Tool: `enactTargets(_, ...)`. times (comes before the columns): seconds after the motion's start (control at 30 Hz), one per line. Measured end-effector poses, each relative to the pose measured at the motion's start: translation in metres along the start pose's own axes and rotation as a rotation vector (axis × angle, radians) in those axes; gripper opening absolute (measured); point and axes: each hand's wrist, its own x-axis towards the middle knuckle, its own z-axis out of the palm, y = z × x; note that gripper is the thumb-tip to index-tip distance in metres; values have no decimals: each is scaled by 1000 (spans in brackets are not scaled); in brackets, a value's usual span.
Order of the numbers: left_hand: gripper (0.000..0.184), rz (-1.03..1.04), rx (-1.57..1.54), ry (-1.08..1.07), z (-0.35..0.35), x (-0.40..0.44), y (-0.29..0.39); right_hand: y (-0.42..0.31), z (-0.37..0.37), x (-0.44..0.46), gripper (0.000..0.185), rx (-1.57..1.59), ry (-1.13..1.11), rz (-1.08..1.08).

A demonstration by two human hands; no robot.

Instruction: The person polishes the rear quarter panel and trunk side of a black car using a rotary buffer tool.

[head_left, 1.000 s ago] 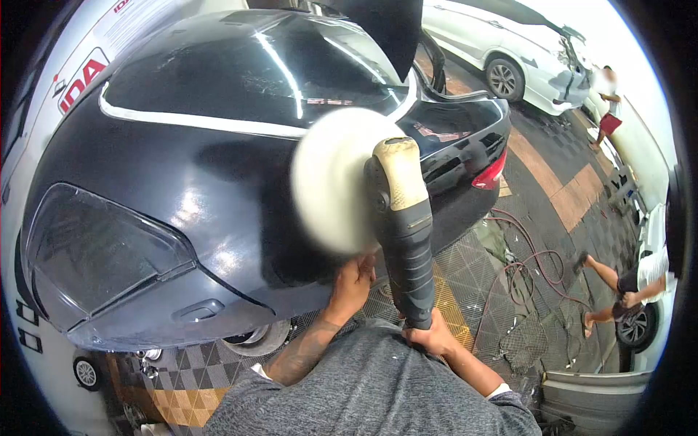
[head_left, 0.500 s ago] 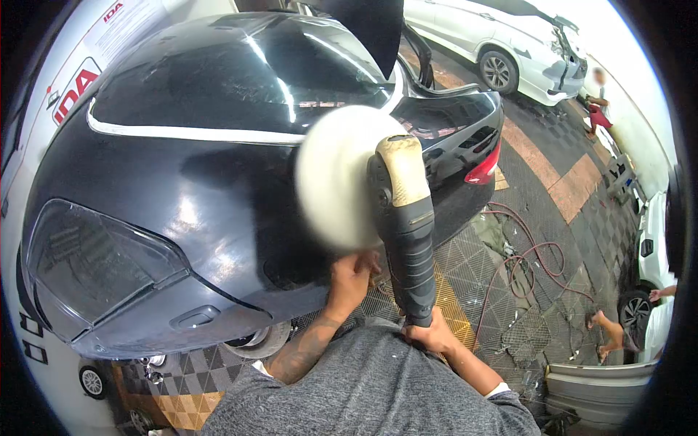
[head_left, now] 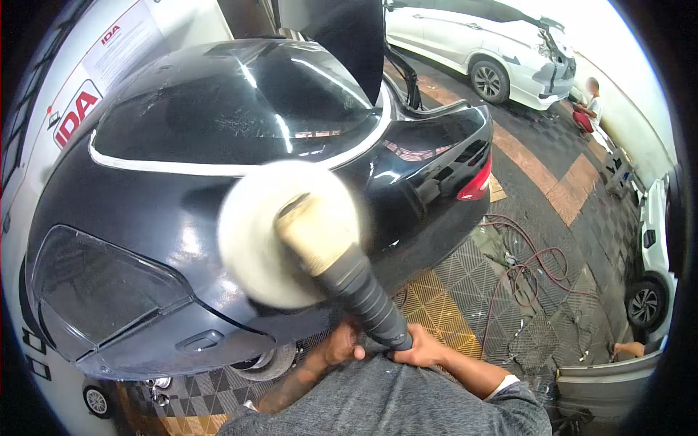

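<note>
My right hand (head_left: pixel 419 346) is wrapped round the rear end of a car polisher (head_left: pixel 363 294), a black tool with a tan head cover. Its round cream pad (head_left: pixel 251 236) is smeared by motion and overlaps the car's rear side panel; contact is partly hidden behind the tool. Just left of the handle's end, close to my shirt, my left hand (head_left: pixel 340 345) is closed with fingers curled; what they hold, if anything, is hidden. The black car (head_left: pixel 145 196) has white tape (head_left: pixel 167 167) along its rear window edge and a raised tailgate (head_left: pixel 338 51).
A red hose (head_left: pixel 542 254) lies coiled on the tiled floor at right. A white car (head_left: pixel 451 36) stands behind, with a crouching person (head_left: pixel 587 109) near it. Another white car (head_left: pixel 654 247) and a bumper-like panel (head_left: pixel 611 381) are at far right.
The polisher's head and pad have swung left and down over the side panel. My left hand has moved down, closer to the handle's end. The right hand keeps its grip.
</note>
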Motion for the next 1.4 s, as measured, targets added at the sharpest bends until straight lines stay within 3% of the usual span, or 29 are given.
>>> enactTargets(0.03, 83, -1, 1, -3, 6, 4, 1, -6, 0, 1, 50, -77, -49, 21)
enactTargets(0.07, 98, -5, -133, 71, 10, 8, 2, -11, 1, 1, 51, -136, -48, -4)
enactTargets(0.17, 101, 78, -211, 179, 8, 16, -7, -24, -4, 2, 51, -162, -155, 88)
enactTargets(0.3, 63, 62, -200, 157, 13, 24, -17, -29, -13, -14, 51, -199, -97, 109)
enactTargets(0.43, 69, -54, -277, 114, 35, 50, -19, 1, -25, -39, 53, -71, 22, 202)
enactTargets(0.5, 61, -177, -343, 84, 45, 66, -28, -8, -30, -50, 52, -70, 63, 245)
enactTargets(0.57, 58, -189, -324, 68, 56, 88, -28, 3, -33, -62, 50, 86, 241, 272)
enactTargets(0.63, 55, -213, -300, 42, 56, 101, -24, 8, -32, -61, 47, 165, 255, 215)
enactTargets(0.7, 58, -430, -16, 27, 53, 107, -13, 7, -30, -58, 41, 361, 304, 106)
enactTargets(0.73, 59, -414, 197, 16, 47, 100, -5, 4, -26, -57, 41, 415, 343, 104)
enactTargets(0.8, 49, -537, 907, -154, 38, 85, 72, 15, -27, -53, 42, 355, 321, 101)
enactTargets(0.9, 31, 191, 794, 333, 21, 53, 109, 17, -12, -45, 44, 321, 295, 173)
enactTargets(0.97, 51, 508, 1136, 309, 6, 63, 147, 29, -4, -31, 44, 137, 273, 139)
enactTargets(1.03, 76, 600, 1321, 375, -4, 76, 149, -2, 6, -22, 47, -1, 116, 183)
enactTargets(1.1, 64, 625, 1526, 564, -10, 74, 150, 2, 22, -8, 53, -150, 76, 50)
enactTargets(1.23, 45, 706, 1201, 788, -37, 10, 144, -10, 41, 19, 60, -190, -72, 5)
enactTargets(1.4, 43, 676, 1199, 821, -52, -17, 144, 7, 59, 32, 61, -245, -104, -136)
